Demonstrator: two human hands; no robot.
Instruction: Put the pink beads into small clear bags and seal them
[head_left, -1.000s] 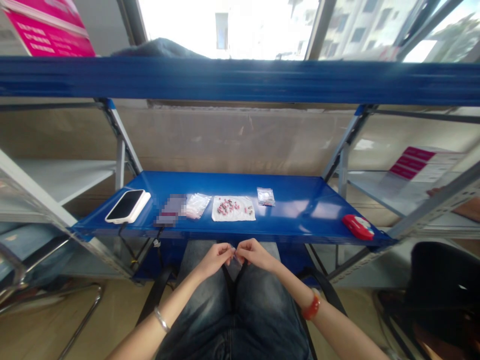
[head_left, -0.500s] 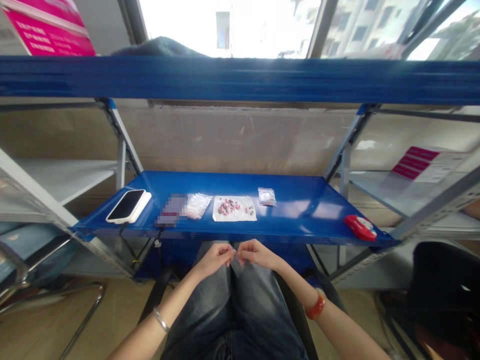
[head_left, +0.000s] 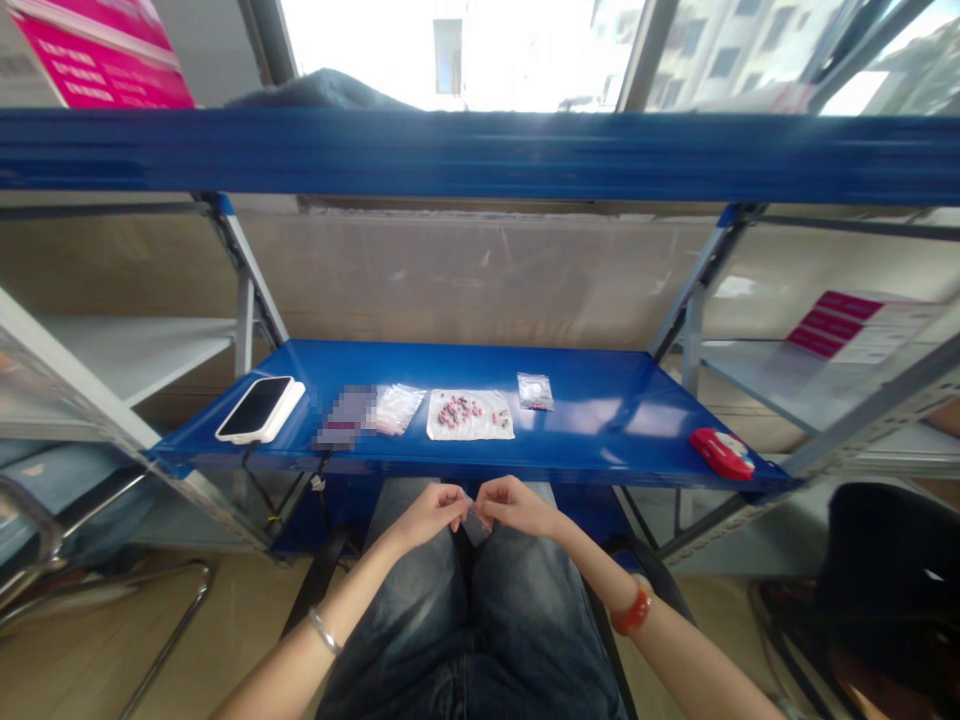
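Observation:
My left hand [head_left: 439, 512] and my right hand [head_left: 519, 505] pinch a small clear plastic bag [head_left: 478, 526] between them, just above my lap and in front of the shelf's edge. Whatever the bag may hold is too small to make out. On the blue shelf [head_left: 585, 440] beyond my hands lies a white sheet [head_left: 480, 428] with many small red and dark pieces [head_left: 459, 410] on it. A stack of clear plastic bags [head_left: 399, 408] lies left of the sheet. Behind it to the right rests a small bag [head_left: 535, 391] with something reddish at its lower edge.
At the shelf's left end lies a phone [head_left: 257, 408] on a white case or block, with a blurred-out item [head_left: 346, 418] beside it. A red pouch-like object [head_left: 721, 453] sits near the right corner. Metal posts frame both ends; a blue beam [head_left: 480, 155] crosses above.
Both hands stay close together with the bag between them. My knees have spread slightly, and the view has shifted a little. Things on the shelf lie as before.

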